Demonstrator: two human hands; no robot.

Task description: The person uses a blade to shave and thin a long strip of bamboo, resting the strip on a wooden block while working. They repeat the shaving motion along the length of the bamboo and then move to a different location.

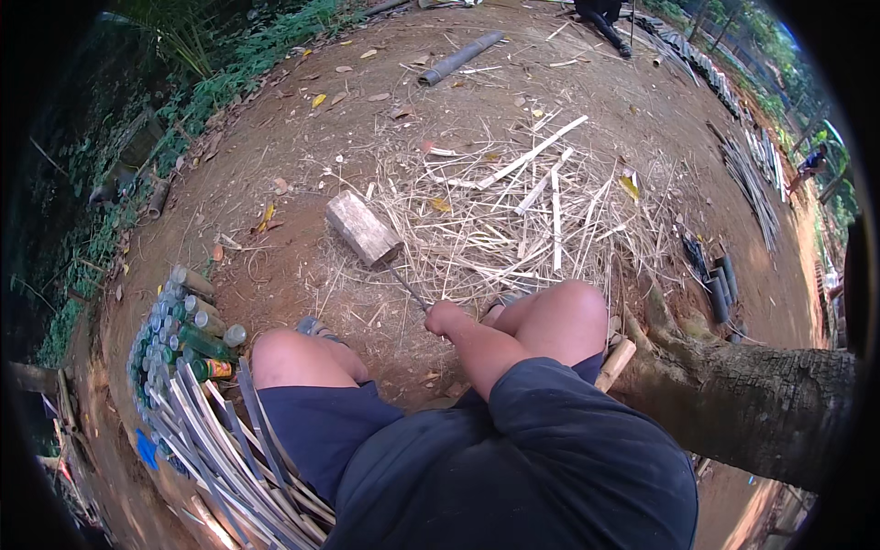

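Note:
I sit low with both bare knees in view. My right hand [445,319] is closed on the handle of a thin dark blade [403,282], between my knees. The blade points up and left, and its tip reaches a short squared wooden block [363,227] lying on the bare dirt. My left hand is out of sight; I cannot tell where it is. Pale bamboo slivers and shavings [522,206] lie scattered just beyond the block and my right knee.
A bundle of long split bamboo strips [225,458] lies by my left thigh, beside stacked bottles [179,321]. A tree trunk [752,403] runs along the right. A grey pipe [460,57] lies far off. Another person [812,160] stands at the far right edge.

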